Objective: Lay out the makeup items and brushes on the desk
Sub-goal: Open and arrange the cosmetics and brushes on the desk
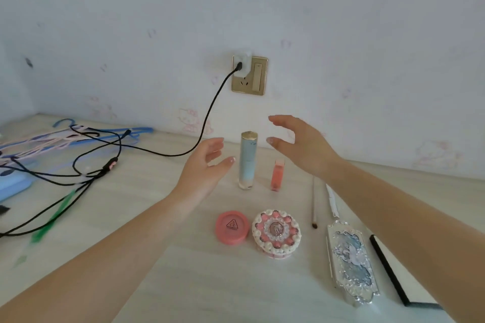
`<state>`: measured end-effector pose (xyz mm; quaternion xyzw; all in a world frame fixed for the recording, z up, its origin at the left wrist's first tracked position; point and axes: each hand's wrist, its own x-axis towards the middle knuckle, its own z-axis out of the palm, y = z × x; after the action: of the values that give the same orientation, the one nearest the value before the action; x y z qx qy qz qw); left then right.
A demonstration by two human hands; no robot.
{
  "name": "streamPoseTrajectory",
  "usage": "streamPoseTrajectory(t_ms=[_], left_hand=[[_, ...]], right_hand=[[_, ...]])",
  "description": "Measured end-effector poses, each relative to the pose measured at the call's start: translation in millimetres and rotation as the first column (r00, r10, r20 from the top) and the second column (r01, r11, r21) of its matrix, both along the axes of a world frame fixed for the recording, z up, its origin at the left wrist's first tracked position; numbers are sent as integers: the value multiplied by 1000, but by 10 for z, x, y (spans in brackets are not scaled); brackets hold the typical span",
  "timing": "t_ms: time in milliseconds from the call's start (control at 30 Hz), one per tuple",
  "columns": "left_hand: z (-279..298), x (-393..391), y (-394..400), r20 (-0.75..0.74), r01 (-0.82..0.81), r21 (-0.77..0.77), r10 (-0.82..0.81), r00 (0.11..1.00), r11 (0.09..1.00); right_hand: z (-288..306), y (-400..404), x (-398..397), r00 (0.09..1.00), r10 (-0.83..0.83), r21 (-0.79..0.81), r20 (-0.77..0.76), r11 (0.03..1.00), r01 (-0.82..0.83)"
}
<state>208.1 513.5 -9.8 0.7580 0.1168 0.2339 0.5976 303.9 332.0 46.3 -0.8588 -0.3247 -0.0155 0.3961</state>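
A tall pale-blue bottle [247,161] with a gold cap stands upright near the wall. Beside it on the right stands a small pink tube [277,176]. In front lie a round pink compact [232,227] and a round ornate pearl-trimmed compact [276,233]. A thin brush [314,204] and a white-handled brush [331,200] lie to the right, with a silver-blue embossed palette [351,261] below them. My left hand [203,168] hovers open just left of the bottle. My right hand [301,145] hovers open above and right of it. Neither hand holds anything.
Black cables [110,162] run from a wall socket [249,75] across the left of the desk, over blue and pink hangers [78,135]. A green strip [51,219] lies at the left. A black-edged white card [393,273] lies at the right edge.
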Motion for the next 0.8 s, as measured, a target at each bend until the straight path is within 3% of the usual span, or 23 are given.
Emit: streamPoseTrajectory(t_ms=[333,500,800], left_hand=[[122,-345,-38,-32,63,78,-61,998,995],[-16,-78,-24,-58,85,68,-81,995,994],[-361,435,21,-103,105,65,-98,990,992]], right_hand=[[78,179,-489,996,-87,-162,21,983,89],[65,332,-346,993,-88,-275,75,956,106],[-117,512,-44,992,-100,-306,75,945,118]])
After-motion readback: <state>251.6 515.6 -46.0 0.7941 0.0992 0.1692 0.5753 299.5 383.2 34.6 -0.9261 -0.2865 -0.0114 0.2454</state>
